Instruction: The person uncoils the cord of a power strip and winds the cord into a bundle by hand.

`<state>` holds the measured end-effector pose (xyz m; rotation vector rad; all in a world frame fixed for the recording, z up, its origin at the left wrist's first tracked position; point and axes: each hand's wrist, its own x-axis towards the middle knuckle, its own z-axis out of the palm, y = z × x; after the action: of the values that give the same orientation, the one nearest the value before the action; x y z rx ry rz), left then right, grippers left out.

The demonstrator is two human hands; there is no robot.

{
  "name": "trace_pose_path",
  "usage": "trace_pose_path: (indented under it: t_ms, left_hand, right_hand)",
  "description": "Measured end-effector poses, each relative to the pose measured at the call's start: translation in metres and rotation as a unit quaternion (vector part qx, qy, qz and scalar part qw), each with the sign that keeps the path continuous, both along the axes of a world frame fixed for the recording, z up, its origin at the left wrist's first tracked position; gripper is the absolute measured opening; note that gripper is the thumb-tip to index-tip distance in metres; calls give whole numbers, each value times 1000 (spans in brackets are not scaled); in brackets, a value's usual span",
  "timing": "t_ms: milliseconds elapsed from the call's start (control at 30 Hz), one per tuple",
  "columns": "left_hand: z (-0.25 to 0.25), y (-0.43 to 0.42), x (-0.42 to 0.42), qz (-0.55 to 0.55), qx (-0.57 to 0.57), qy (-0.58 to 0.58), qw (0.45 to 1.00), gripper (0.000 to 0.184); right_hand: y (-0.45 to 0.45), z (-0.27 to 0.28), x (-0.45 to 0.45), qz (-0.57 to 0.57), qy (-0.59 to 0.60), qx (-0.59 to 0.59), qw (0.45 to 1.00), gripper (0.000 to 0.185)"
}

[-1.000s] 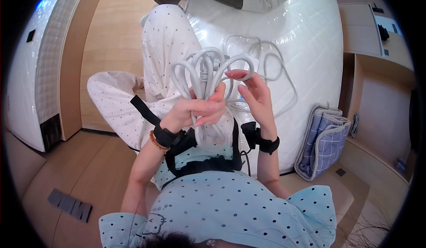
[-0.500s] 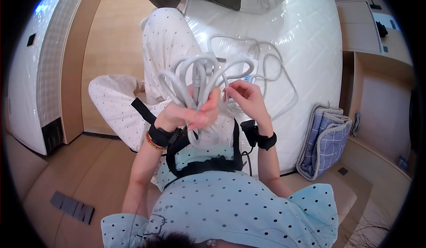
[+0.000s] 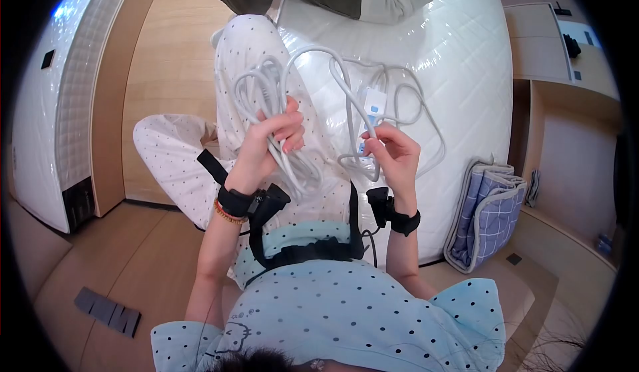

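Clutching cable loops (image 3: 271, 92) in left grip (image 3: 269, 142), pinching cable run (image 3: 350, 93) in right grip (image 3: 394, 153) | likely light, springy | best held mid-bundle

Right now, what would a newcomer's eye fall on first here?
The looped bundle of pale cable in the left hand, held over the dotted trousers, stands out first. One strand arcs from it to the right hand, near the blue-and-white power strip on the plastic-covered mattress.

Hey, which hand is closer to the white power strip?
Right. The right hand is beside the near end of the power strip; the left hand is farther off to the left, holding the coiled cable.
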<state>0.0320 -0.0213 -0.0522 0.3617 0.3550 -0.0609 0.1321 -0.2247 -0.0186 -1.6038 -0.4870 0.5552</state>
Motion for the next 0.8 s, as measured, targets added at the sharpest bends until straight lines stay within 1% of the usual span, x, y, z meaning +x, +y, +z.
trace_pose_path:
  t_ms: [67,167,200,300,367,400,467,500,567,600,667,700,733,767,800]
  left_hand:
    - [1,0,0,1,-6,-1,1000,13]
    - [2,-5,2,-18,46,4,999,10]
    - [3,-7,3,-27,83,6,996,10]
    - [11,-11,4,-53,189,17,980,11]
    - [17,-12,4,-69,255,31,964,13]
    - [18,-11,4,-54,213,20,975,12]
    - [19,-8,3,-26,128,-2,991,11]
    - [18,-6,4,-21,54,-28,998,10]
    - [16,-2,6,-6,-94,-76,993,9]
    - [14,-3,6,3,-70,-65,995,8]
    - [8,-10,8,22,-24,-43,999,7]
    - [6,-17,10,32,67,-6,997,8]
    - [7,-25,10,40,156,31,986,10]
    - [8,-34,11,49,244,68,966,12]
    - [11,-42,13,60,252,67,964,15]
  right_hand:
    - [-5,2,2,8,1,-17,1000,8]
    - [-3,5,1,38,-6,-39,998,8]
    - [-2,6,0,49,-11,-47,998,8]
    - [6,6,-7,19,20,-37,999,9]
    - [11,7,-7,52,0,-86,995,9]
    - [14,7,-7,68,-10,-109,992,9]
    - [17,2,-4,156,-57,-199,966,11]
    - [17,-1,-4,197,-79,-244,946,13]
    - [14,-11,-8,210,-64,-207,953,21]
    - [15,-14,-9,219,-56,-187,956,27]
    - [18,-13,-11,174,58,-88,979,41]
    - [18,-10,-13,166,85,-67,980,48]
    - [18,-7,-14,158,113,-46,980,56]
    - [17,-1,-18,168,111,-54,978,64]
    - [18,5,-21,178,110,-62,976,73]
